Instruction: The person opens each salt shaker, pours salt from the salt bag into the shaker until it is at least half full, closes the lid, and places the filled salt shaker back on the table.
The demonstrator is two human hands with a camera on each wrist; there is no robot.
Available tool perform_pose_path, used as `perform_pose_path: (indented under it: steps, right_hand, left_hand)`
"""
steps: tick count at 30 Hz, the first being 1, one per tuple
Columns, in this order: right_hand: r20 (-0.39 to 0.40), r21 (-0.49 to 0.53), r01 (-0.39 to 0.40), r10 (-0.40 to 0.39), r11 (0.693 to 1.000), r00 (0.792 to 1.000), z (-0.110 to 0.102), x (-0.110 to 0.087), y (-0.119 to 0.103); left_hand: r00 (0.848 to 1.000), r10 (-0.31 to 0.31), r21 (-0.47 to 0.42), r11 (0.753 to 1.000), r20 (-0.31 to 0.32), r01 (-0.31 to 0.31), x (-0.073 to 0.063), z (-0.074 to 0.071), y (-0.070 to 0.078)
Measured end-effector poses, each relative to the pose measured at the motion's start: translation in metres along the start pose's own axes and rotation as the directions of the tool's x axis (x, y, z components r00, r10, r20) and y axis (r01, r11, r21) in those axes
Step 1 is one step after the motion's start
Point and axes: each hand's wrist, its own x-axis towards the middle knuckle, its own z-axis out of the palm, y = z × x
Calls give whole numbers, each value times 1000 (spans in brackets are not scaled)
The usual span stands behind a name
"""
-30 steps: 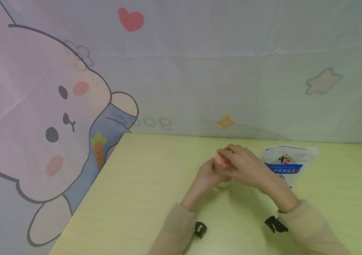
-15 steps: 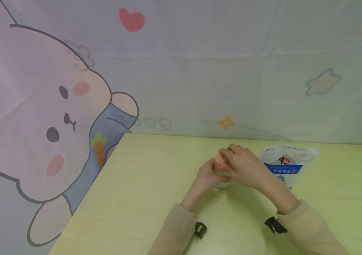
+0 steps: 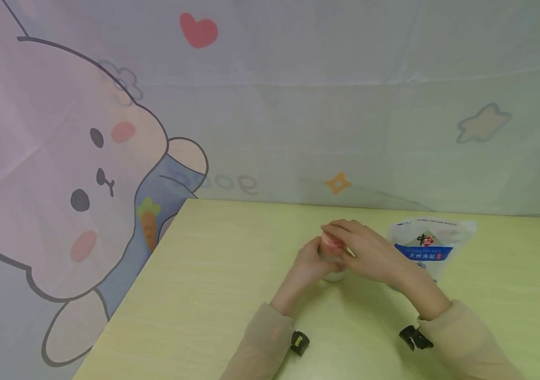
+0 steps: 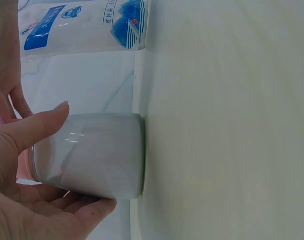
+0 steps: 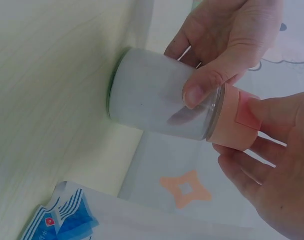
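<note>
A clear glass salt jar (image 5: 147, 95) with white contents stands upright on the table. Its pink cap (image 5: 231, 120) has a redder tab on one side and sits on the jar's mouth. My left hand (image 3: 309, 261) grips the glass body below the cap, thumb on one side and fingers on the other, as the left wrist view shows. From above and the right, my right hand (image 3: 369, 250) holds the cap with thumb and fingers. In the head view both hands hide much of the jar. Behind my right forearm is a white and blue bag of sea salt (image 3: 428, 245).
The pale yellow table (image 3: 222, 264) runs back to a cloth backdrop (image 3: 298, 105) printed with a rabbit, a heart and stars. A black wrist strap (image 3: 300, 343) shows near my left sleeve and another black strap (image 3: 416, 338) near my right.
My right hand has shifted slightly on the cap, its fingers now lying a little lower and farther left over the top. The left hand and the jar have stayed in place.
</note>
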Motion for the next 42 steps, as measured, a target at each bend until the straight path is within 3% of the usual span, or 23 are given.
perform_pose_path:
  steps: [10,34,42]
  right_hand:
    - [-34,6,13,-13,1000,999,3,2,1]
    - [-147,-121,27,-45,992,988,8,2,0]
    - [-88,-97,8,-16,995,996,2,-1,-2]
  left_hand:
    - [1000,20,-8,1000,8,-20,0,0,-2]
    - [1000,13,-14,1000,5,-13,-2,-2,1]
    - [1000,26,-15,1000,1,-26,0,0,-1]
